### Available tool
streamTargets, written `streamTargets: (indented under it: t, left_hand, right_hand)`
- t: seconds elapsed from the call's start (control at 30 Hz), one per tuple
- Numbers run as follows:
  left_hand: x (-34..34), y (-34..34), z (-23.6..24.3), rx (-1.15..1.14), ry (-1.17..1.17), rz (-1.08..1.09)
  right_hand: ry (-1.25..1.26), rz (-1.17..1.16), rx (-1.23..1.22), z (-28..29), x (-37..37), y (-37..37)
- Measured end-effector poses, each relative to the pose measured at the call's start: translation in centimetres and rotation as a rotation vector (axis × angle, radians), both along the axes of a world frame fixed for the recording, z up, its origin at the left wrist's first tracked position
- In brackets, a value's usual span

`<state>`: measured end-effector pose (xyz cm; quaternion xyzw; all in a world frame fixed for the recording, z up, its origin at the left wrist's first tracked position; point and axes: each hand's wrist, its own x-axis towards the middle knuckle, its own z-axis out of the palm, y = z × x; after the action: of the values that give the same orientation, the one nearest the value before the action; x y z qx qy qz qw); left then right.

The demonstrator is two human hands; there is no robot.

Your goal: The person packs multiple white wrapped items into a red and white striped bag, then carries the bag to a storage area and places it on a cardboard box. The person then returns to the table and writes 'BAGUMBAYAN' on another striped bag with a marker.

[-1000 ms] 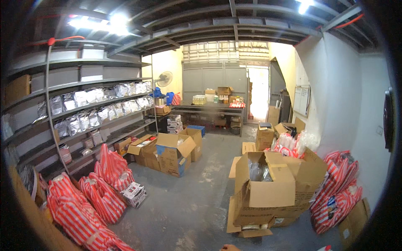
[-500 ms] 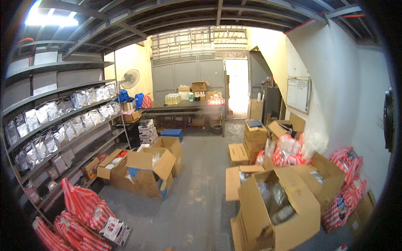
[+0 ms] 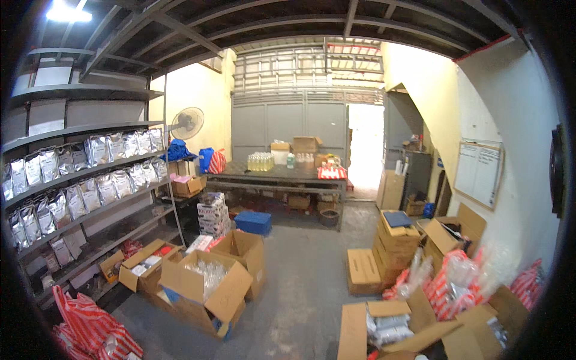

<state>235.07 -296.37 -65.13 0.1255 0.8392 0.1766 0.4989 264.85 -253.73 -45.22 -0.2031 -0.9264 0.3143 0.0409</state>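
Neither hand shows clearly; a small brown shape at the lower edge is too cut off to identify. Nearest in front are open cardboard boxes [image 3: 354, 333] with plastic-wrapped contents at lower right, beside red-striped bags [image 3: 447, 282] and clear plastic. On the left, more open boxes [image 3: 213, 315] hold clear plastic items, near another striped bag [image 3: 84, 330]. Steel shelving [image 3: 84, 129] along the left wall carries rows of silver pouches [image 3: 90, 195].
A dark table [image 3: 240, 180] at the back holds bottles, boxes and bags, beside an open doorway [image 3: 363, 150]. A grey floor aisle [image 3: 282, 270] runs between the boxes toward it. A blue bin [image 3: 253, 222], stacked cartons [image 3: 390, 249], a fan [image 3: 187, 123] and a whiteboard [image 3: 477, 174] also show.
My view has moved forward along the aisle and tilted. The back table looks larger, and the nearest boxes and left-hand bags have slid lower, partly out of frame.
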Motion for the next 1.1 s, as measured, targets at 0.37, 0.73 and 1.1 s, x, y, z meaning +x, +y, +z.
streamTargets:
  t: [0.37, 0.73, 1.1]
  left_hand:
    - [-39.5, 61.5, -0.2, 0.078, 0.126, -0.193]
    - [-62.8, 136.5, 0.8, 0.387, 0.319, -0.478]
    - [-79.7, 162.9, -4.9, 0.018, 0.068, -0.115]
  right_hand:
    - [0.234, 0.153, 0.192, 13.9, -36.4, 47.1]
    - [0.737, 0.439, 0.731, 30.3, -60.6, 99.1]
    - [0.094, 0.266, 0.096, 21.7, -80.0, 156.0]
